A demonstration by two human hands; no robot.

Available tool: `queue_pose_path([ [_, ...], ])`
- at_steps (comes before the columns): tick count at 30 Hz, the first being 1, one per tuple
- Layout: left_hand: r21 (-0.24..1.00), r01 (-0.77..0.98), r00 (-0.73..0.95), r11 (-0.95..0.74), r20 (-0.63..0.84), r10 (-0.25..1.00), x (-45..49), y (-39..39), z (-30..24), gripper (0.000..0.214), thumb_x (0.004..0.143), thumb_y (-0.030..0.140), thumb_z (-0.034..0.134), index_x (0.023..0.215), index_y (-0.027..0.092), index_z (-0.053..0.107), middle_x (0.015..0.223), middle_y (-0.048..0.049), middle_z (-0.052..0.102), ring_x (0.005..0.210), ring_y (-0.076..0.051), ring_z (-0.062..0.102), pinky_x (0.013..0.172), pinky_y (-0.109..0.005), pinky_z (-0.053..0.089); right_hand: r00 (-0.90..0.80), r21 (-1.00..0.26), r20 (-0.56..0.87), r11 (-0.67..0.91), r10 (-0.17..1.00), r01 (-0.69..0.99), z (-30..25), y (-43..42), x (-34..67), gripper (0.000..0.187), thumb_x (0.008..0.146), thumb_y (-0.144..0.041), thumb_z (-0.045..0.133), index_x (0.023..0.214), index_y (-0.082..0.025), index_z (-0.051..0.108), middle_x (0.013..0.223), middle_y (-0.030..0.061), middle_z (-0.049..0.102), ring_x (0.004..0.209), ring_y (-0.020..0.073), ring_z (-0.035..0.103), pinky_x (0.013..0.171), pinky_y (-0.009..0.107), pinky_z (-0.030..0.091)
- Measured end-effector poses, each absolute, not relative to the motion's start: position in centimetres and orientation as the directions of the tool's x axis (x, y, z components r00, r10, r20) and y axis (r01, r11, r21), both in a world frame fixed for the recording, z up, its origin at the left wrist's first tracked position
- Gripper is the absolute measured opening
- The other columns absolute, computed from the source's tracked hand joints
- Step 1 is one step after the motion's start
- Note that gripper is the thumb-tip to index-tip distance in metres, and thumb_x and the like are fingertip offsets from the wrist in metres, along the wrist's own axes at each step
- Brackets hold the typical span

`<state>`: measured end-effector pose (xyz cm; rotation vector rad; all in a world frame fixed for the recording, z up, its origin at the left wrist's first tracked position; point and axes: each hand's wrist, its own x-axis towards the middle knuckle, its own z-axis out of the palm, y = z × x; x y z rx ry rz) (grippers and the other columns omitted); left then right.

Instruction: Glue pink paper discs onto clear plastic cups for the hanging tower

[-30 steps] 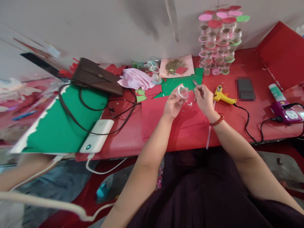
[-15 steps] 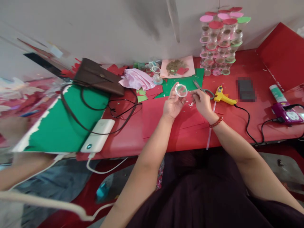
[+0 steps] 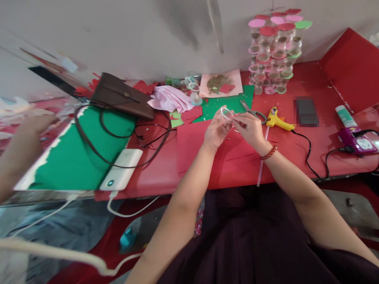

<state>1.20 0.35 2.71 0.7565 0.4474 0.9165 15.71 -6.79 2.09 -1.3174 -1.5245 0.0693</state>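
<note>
My left hand (image 3: 217, 130) is closed around a small clear plastic cup (image 3: 226, 114), its round rim tilted up. Close against the cup's right side are the pinched fingers of my right hand (image 3: 248, 125); whatever they grip is too small to make out. Beneath both hands lie red paper sheets (image 3: 201, 154). Just beyond my right hand are scissors (image 3: 258, 115) with grey handles, lying partly on a green sheet (image 3: 219, 105). A yellow glue gun (image 3: 278, 119), with a clear glue stick (image 3: 261, 167) out of its back, rests right of that hand.
Stacked clear cups with coloured paper discs (image 3: 271, 55) stand at the back. Left are a brown bag (image 3: 121, 96), a white power bank (image 3: 122, 169) with cables and another person's arm (image 3: 25, 150). Right are a purple power socket (image 3: 359, 140) and a red board (image 3: 352, 71).
My right hand has moved left to the cup, and the cup has tipped in my left hand. At far left, the other person's arm has moved up over the table.
</note>
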Motion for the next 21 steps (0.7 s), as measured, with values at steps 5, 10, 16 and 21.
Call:
queue_pose_path([
  [5,0.754,-0.539,0.54,0.375,-0.032,0.841,1.4,0.2,2.6,0.051,0.086,0.026,0.08,0.135,0.028,0.065,0.111,-0.0029,0.079,0.082,-0.01,0.071,0.079,-0.021,0.052,0.112,-0.544,0.674,0.388,0.73,0.744,2.3,-7.1,15.8,0.019,0.099,-0.022,0.063,0.101,-0.025,0.081,0.104,0.0068,0.078,0.097,0.0198,0.073,0.091,0.035,0.061],
  [10,0.766,-0.513,0.527,0.387,-0.075,0.847,1.5,-0.3,3.2,0.033,0.083,0.025,0.085,0.112,0.026,0.07,0.098,0.0007,0.077,0.071,-0.007,0.067,0.072,-0.02,0.052,0.078,-0.514,0.688,0.408,0.722,0.755,2.5,-7.1,16.2,0.019,0.099,-0.022,0.06,0.093,-0.024,0.078,0.102,0.0085,0.076,0.095,0.0214,0.071,0.091,0.037,0.059],
  [16,0.805,-0.465,0.511,0.367,-0.094,0.855,1.8,-0.8,3.5,0.032,0.079,0.023,0.088,0.104,0.025,0.067,0.087,0.0042,0.074,0.065,-0.006,0.063,0.065,-0.019,0.049,0.017,-0.41,0.688,0.369,0.725,0.834,2.7,-7.3,16.5,0.021,0.095,-0.021,0.057,0.08,-0.023,0.072,0.089,0.0072,0.073,0.081,0.0194,0.066,0.08,0.035,0.054],
  [21,0.814,-0.463,0.49,0.351,-0.095,0.867,2.0,-1.0,3.6,0.031,0.078,0.02,0.087,0.099,0.024,0.066,0.08,0.006,0.072,0.058,-0.005,0.06,0.059,-0.019,0.046,0.059,-0.434,0.718,0.379,0.694,0.817,2.8,-7.3,16.4,0.022,0.092,-0.022,0.058,0.075,-0.022,0.071,0.081,0.0059,0.071,0.076,0.0184,0.064,0.072,0.032,0.052],
])
